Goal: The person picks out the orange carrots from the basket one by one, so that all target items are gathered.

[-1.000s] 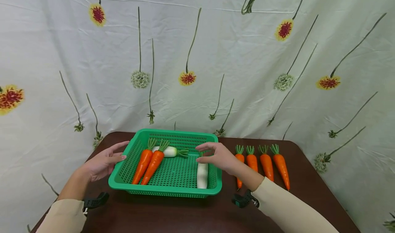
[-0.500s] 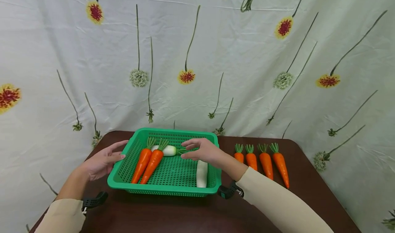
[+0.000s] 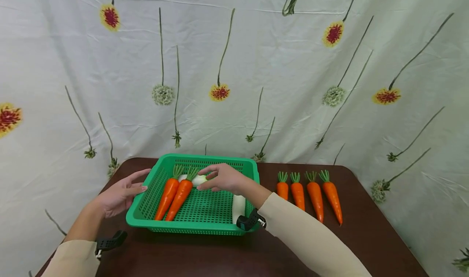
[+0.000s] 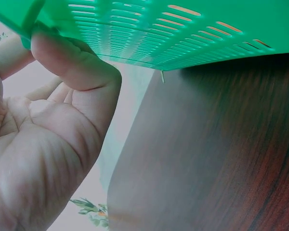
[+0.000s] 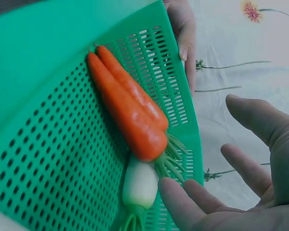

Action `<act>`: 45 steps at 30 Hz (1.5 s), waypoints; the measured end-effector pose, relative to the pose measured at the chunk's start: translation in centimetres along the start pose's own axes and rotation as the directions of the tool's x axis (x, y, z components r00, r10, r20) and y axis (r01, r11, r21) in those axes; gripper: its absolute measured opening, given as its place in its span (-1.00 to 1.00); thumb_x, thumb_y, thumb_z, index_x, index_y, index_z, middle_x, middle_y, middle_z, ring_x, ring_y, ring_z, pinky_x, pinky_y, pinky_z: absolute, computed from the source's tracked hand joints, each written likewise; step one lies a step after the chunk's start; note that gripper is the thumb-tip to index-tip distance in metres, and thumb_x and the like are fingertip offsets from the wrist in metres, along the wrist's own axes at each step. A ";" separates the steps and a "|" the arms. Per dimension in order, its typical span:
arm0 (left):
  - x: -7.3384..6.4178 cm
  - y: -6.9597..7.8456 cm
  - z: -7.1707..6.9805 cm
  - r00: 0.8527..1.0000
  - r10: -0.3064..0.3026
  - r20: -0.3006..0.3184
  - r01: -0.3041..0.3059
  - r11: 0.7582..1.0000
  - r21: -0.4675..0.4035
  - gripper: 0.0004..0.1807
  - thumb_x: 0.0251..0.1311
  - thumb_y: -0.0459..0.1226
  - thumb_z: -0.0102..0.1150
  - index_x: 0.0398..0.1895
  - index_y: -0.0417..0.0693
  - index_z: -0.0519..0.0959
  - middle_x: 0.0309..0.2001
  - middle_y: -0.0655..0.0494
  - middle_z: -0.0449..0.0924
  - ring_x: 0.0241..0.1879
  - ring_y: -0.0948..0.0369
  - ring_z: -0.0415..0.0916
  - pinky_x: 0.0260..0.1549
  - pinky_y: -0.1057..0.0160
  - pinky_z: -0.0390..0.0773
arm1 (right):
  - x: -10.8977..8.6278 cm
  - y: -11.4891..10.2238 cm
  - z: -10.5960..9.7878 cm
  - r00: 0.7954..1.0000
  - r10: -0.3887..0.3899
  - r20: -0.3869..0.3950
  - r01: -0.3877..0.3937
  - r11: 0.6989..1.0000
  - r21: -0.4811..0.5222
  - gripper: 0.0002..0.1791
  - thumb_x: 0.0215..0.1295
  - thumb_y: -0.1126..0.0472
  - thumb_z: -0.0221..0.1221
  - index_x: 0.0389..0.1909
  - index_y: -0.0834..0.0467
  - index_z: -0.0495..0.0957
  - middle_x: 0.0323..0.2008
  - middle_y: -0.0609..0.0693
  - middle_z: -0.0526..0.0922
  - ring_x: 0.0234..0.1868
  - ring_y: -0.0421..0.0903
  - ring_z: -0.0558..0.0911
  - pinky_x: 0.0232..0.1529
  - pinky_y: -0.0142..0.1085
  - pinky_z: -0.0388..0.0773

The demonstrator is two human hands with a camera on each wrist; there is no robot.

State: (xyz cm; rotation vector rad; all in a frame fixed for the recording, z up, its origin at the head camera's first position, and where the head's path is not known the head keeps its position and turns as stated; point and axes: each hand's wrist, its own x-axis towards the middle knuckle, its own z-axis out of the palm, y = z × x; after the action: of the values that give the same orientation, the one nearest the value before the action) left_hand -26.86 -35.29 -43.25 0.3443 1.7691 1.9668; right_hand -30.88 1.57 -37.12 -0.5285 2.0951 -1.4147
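In the head view a green plastic basket point(image 3: 194, 228) holds two carrots point(image 3: 183, 195) leaning side by side at its left. A white radish point(image 3: 198, 180) lies behind their tops, its leaves hidden by my right hand. A second white radish point(image 3: 239, 207) lies along the right side, partly covered by my right forearm. My right hand point(image 3: 225, 177) hovers over the back middle of the basket, fingers and thumb apart, holding nothing. The right wrist view shows its fingertips point(image 5: 176, 195) overlapping the carrot leaves. My left hand point(image 3: 119, 193) rests at the basket's left rim, thumb tip point(image 4: 48, 45) against it.
Several more carrots point(image 3: 315, 197) lie in a row on the dark wood table point(image 3: 183, 256), right of the basket. A white floral cloth point(image 3: 205, 126) hangs behind the table. Each wrist wears a black band point(image 3: 250, 220).
My right hand has moved left across the basket, from above the right-hand radish to near the carrot tops. My left hand stays at the rim; the basket's contents look unmoved.
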 end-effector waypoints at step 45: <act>-0.1 -0.2 0.0 1.000 0.011 0.009 -0.011 1.000 -0.016 -0.12 0.59 -0.38 -0.13 0.66 0.01 -0.48 0.22 0.20 0.62 0.12 0.04 0.69 0.07 -0.15 0.67 | 6.8 1.4 3.5 0.979 0.202 0.030 -0.204 0.965 0.167 -0.40 0.26 0.31 0.40 0.33 0.04 0.55 0.16 0.20 0.63 0.15 0.27 0.64 0.21 0.08 0.65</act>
State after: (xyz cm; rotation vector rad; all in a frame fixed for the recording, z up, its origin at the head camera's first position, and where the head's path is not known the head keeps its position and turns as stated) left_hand -26.81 -35.34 -43.41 0.3574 1.7484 1.9835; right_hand -33.95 -4.48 -40.96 -0.2460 1.9342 -1.4473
